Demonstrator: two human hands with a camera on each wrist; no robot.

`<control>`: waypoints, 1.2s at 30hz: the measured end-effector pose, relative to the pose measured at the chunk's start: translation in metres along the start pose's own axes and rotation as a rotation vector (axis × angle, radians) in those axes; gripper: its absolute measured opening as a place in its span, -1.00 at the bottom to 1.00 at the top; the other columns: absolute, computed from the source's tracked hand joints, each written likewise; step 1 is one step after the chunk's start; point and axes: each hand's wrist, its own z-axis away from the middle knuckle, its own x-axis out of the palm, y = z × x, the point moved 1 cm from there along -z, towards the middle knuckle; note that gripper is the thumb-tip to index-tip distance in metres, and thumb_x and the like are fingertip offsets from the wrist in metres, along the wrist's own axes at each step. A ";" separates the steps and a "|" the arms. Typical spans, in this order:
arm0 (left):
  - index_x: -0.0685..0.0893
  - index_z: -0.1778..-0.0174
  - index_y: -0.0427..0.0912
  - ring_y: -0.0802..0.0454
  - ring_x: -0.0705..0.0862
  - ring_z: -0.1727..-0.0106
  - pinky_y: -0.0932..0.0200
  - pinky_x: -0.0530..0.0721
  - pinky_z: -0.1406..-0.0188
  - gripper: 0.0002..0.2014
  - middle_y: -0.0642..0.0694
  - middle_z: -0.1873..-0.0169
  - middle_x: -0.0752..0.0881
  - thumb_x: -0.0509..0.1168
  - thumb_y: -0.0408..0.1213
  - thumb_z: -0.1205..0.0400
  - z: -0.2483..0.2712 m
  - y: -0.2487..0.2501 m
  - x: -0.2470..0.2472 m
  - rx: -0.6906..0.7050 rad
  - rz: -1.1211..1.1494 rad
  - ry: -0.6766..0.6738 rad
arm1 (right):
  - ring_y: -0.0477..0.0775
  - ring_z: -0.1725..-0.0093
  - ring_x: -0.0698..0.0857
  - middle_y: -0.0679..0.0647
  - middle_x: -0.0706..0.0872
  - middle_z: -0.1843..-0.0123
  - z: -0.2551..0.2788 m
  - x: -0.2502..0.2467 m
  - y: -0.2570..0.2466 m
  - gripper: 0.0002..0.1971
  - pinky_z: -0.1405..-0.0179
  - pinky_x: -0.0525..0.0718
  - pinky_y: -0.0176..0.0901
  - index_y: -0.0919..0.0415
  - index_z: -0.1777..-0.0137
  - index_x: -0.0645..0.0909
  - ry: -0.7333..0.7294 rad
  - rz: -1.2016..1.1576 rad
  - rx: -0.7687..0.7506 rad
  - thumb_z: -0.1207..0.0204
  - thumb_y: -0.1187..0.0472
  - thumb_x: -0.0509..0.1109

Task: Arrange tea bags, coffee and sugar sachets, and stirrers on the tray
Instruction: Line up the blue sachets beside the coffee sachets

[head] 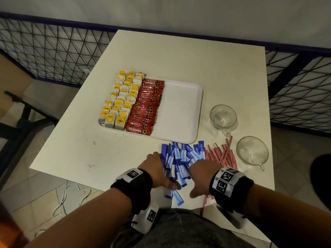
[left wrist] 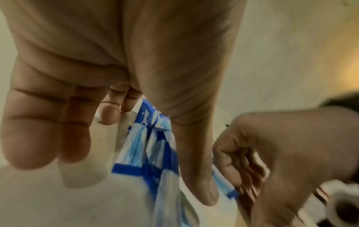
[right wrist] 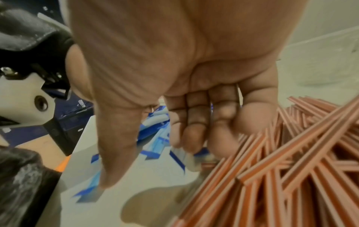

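A white tray (head: 179, 108) holds yellow-tagged tea bags (head: 121, 99) on its left and red coffee sachets (head: 146, 104) in its middle; its right part is bare. A pile of blue sugar sachets (head: 180, 158) (left wrist: 147, 147) (right wrist: 155, 135) lies near the table's front edge. My left hand (head: 161, 169) (left wrist: 132, 169) cups the pile's left side, thumb on the sachets. My right hand (head: 200, 172) (right wrist: 149, 162) closes in from the right, with curled fingers on the sachets and the thumb down on the table. Red-and-white stirrers (head: 222, 154) (right wrist: 281, 169) lie just right of the right hand.
Two empty glass cups (head: 223, 116) (head: 252, 152) stand right of the tray and the stirrers. The cream table (head: 179, 56) ends just behind my wrists. A dark wire railing (head: 53, 49) runs behind and beside the table. A loose sachet lies near the front edge.
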 end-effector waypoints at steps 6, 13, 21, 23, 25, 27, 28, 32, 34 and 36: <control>0.18 -0.48 -0.21 -0.04 0.50 -0.08 0.16 0.59 -0.04 0.08 -0.12 -0.22 0.31 0.55 0.22 -0.19 0.008 -0.001 0.029 0.007 -0.141 0.038 | 0.03 0.39 0.51 -0.02 0.48 0.36 -0.001 0.005 -0.010 -0.48 0.34 0.52 -0.11 0.10 0.37 0.35 0.039 0.002 -0.035 -0.36 -0.31 0.46; 0.24 -0.50 -0.28 -0.15 0.46 -0.33 0.04 0.54 -0.26 -0.14 -0.21 -0.31 0.36 0.48 0.11 -0.46 0.002 -0.007 0.005 -0.017 -0.034 0.130 | 0.09 0.15 0.64 -0.02 0.59 0.21 0.000 0.004 -0.006 -0.48 0.20 0.61 -0.09 0.16 0.07 0.59 0.050 -0.015 0.019 -0.41 -0.35 0.37; 0.39 -0.38 -0.25 -0.21 0.52 -0.29 -0.02 0.53 -0.24 -0.33 -0.23 -0.29 0.47 0.39 0.10 -0.50 0.003 -0.019 -0.012 -0.163 0.110 0.289 | 0.17 -0.10 0.65 0.09 0.65 -0.13 0.002 0.007 -0.003 -0.61 0.05 0.57 -0.06 0.13 -0.11 0.55 0.119 -0.049 -0.016 -0.57 -0.20 0.24; 0.41 -0.38 -0.28 -0.24 0.48 -0.32 -0.06 0.48 -0.29 -0.36 -0.25 -0.30 0.47 0.34 0.11 -0.54 -0.002 -0.012 -0.018 -0.111 0.066 0.421 | 0.18 -0.10 0.65 0.10 0.65 -0.13 0.001 0.009 -0.005 -0.62 0.02 0.59 -0.04 0.13 -0.10 0.56 0.126 -0.063 -0.022 -0.58 -0.18 0.23; 0.43 -0.38 -0.28 -0.23 0.46 -0.33 -0.07 0.48 -0.30 -0.34 -0.25 -0.30 0.48 0.32 0.17 -0.55 -0.012 -0.001 -0.020 -0.064 0.002 0.426 | 0.19 -0.09 0.65 0.12 0.65 -0.12 0.000 0.010 -0.008 -0.64 0.06 0.55 -0.05 0.14 -0.08 0.56 0.136 -0.078 -0.030 -0.58 -0.15 0.22; 0.42 -0.40 -0.26 -0.23 0.47 -0.33 -0.07 0.49 -0.30 -0.25 -0.24 -0.31 0.47 0.34 0.27 -0.50 -0.024 0.005 -0.017 -0.116 -0.093 0.302 | 0.21 -0.09 0.64 0.15 0.65 -0.12 0.001 0.010 -0.012 -0.66 0.07 0.52 -0.06 0.15 -0.08 0.53 0.141 -0.114 -0.068 -0.60 -0.13 0.21; 0.41 -0.41 -0.24 -0.24 0.48 -0.33 -0.07 0.50 -0.28 -0.22 -0.24 -0.31 0.46 0.36 0.28 -0.48 -0.029 0.007 -0.016 -0.153 -0.126 0.242 | 0.21 -0.10 0.63 0.16 0.64 -0.13 0.001 0.010 -0.014 -0.67 0.07 0.51 -0.07 0.16 -0.09 0.52 0.140 -0.142 -0.102 -0.61 -0.11 0.21; 0.40 -0.40 -0.24 -0.30 0.51 -0.34 -0.09 0.52 -0.26 -0.40 -0.26 -0.34 0.43 0.40 0.04 -0.57 -0.038 0.000 -0.017 -0.181 -0.110 0.191 | 0.19 -0.27 0.57 0.14 0.59 -0.30 -0.001 0.015 -0.020 -0.61 -0.13 0.50 -0.07 0.13 -0.34 0.50 0.090 -0.210 -0.203 -0.63 -0.08 0.24; 0.43 -0.37 -0.25 -0.30 0.52 -0.32 -0.09 0.52 -0.24 -0.52 -0.28 -0.34 0.45 0.35 -0.08 -0.63 -0.039 -0.007 -0.021 -0.141 -0.129 0.215 | 0.18 -0.35 0.53 0.12 0.54 -0.39 -0.003 0.017 -0.023 -0.53 -0.24 0.50 -0.03 0.10 -0.46 0.43 0.066 -0.205 -0.183 -0.63 -0.10 0.23; 0.44 -0.36 -0.25 -0.29 0.53 -0.31 -0.08 0.51 -0.23 -0.56 -0.28 -0.33 0.47 0.32 -0.11 -0.64 -0.040 -0.011 -0.023 -0.111 -0.142 0.238 | 0.19 -0.37 0.52 0.13 0.52 -0.42 -0.004 0.017 -0.025 -0.50 -0.27 0.50 -0.01 0.10 -0.49 0.40 0.067 -0.200 -0.169 -0.63 -0.12 0.22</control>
